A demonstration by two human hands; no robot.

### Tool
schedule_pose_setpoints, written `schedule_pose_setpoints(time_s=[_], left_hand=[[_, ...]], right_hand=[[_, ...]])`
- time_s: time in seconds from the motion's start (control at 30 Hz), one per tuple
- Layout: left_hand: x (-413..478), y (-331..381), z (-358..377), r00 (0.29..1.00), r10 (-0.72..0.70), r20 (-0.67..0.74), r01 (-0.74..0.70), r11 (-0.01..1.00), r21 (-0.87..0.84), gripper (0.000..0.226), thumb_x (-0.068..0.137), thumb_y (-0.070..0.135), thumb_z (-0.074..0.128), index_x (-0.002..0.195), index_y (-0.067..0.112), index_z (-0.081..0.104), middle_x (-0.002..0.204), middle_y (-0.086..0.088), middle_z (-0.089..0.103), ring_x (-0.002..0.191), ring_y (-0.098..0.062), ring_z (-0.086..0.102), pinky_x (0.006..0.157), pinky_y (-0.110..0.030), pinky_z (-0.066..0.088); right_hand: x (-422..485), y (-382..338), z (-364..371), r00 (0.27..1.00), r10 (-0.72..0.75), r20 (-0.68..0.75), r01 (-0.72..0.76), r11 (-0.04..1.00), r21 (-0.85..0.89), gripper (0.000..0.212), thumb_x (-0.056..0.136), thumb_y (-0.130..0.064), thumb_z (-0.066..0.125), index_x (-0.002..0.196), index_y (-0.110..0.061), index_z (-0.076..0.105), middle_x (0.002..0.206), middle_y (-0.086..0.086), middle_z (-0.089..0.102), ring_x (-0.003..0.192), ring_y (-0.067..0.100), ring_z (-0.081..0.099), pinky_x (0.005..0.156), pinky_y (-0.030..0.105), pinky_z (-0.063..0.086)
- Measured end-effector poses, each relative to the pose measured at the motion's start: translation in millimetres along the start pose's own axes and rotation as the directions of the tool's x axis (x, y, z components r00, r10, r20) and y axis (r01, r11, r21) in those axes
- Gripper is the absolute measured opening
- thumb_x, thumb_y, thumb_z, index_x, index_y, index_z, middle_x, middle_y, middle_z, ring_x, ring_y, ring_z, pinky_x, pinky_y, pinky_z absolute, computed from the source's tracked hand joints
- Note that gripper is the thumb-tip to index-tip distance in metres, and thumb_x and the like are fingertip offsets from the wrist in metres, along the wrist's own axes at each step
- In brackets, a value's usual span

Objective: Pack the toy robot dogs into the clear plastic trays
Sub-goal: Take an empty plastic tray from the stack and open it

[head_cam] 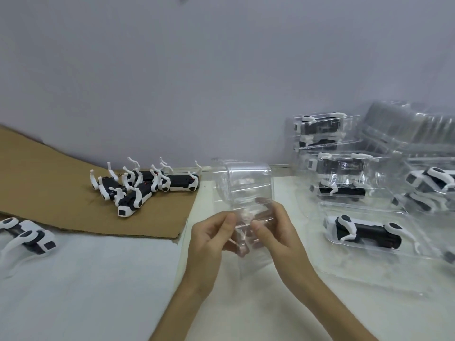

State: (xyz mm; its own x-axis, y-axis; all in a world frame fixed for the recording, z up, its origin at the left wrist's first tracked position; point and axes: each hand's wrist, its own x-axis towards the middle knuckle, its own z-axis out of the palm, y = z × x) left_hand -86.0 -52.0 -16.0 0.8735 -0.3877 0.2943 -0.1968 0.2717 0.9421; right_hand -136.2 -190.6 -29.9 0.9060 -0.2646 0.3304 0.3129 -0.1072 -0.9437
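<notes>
**Item:** clear plastic tray [243,183], empty. It is held in the air over the middle of the desk [98,291], with its near end in both hands and its far end tipped up and away from the person.

**Step in hand (judged):** readying an empty tray to take a dog.
- Hold by the rim only, since a squeeze on walls this thin would likely buckle the moulded cavity.
- Turn the open side up and set the tray flat on the desk before a dog goes in.
- Check that it is a single tray; whether a second is nested inside cannot be told.

**Grip:**
- The left hand [209,242] pinches the near-left edge, thumb on top and fingers beneath.
- The right hand [275,232] pinches the near-right edge the same way. Its fingers show through the plastic.

**Appearance:** transparent and glossy, with rounded corners and stepped ridges across the body. Glare blurs its outline against the wall.

**Near left:** a heap of loose toy robot dogs [145,185], black and white, several with legs in the air, lying on a cardboard sheet [49,173]. One further dog [27,237] lies at the desk's left edge.

**Right:** filled trays [364,230], each holding a dog, some stacked.

**Far right, at the back:** a stack of empty trays [406,126].
</notes>
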Motion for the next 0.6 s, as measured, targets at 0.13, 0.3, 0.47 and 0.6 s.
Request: schedule_pose_setpoints(time_s=[0.13,0.3,0.47,0.6], left_hand=[[1.2,2.2,-3.8,0.998,-0.036,0.047,0.035,0.999,0.024,0.031,0.093,0.032,0.054,0.098,0.016,0.08,0.076,-0.028,0.065,0.065,-0.025,0.065,0.058,-0.03,0.054],[-1.3,2.9,-2.7,0.999,0.038,0.032,-0.043,0.988,0.152,0.025,0.094,0.026,0.055,0.092,0.027,0.08,0.076,-0.011,0.073,0.069,-0.02,0.07,0.065,-0.026,0.056],[-1.2,1.8,0.5,0.996,0.086,-0.009,-0.081,0.967,0.241,0.019,0.094,0.02,0.061,0.092,0.019,0.08,0.076,-0.004,0.074,0.07,-0.018,0.072,0.068,-0.022,0.056],[-3.1,0.4,4.4,0.988,0.133,-0.072,-0.108,0.955,0.276,0.018,0.097,0.014,0.065,0.087,0.021,0.078,0.071,-0.004,0.073,0.066,-0.013,0.07,0.063,-0.015,0.053]], right_hand=[[-0.9,-0.5,1.1,1.0,-0.014,0.023,0.015,0.999,-0.04,0.063,0.074,-0.039,0.083,0.126,-0.028,0.051,0.107,-0.001,0.07,0.09,0.02,0.071,0.08,0.037,0.058],[-2.7,-0.1,4.3,0.997,-0.071,-0.042,0.065,0.99,-0.127,0.077,0.06,-0.048,0.091,0.122,-0.046,0.046,0.104,-0.018,0.064,0.089,0.009,0.069,0.073,0.021,0.055],[-2.1,1.3,5.3,0.995,-0.073,-0.068,0.063,0.987,-0.146,0.079,0.06,-0.053,0.089,0.125,-0.044,0.045,0.1,-0.016,0.059,0.083,0.012,0.067,0.071,0.025,0.057],[-1.8,-0.2,5.1,0.994,-0.069,-0.082,0.057,0.989,-0.134,0.075,0.06,-0.057,0.087,0.122,-0.044,0.047,0.1,-0.018,0.059,0.085,0.011,0.068,0.073,0.023,0.056]])
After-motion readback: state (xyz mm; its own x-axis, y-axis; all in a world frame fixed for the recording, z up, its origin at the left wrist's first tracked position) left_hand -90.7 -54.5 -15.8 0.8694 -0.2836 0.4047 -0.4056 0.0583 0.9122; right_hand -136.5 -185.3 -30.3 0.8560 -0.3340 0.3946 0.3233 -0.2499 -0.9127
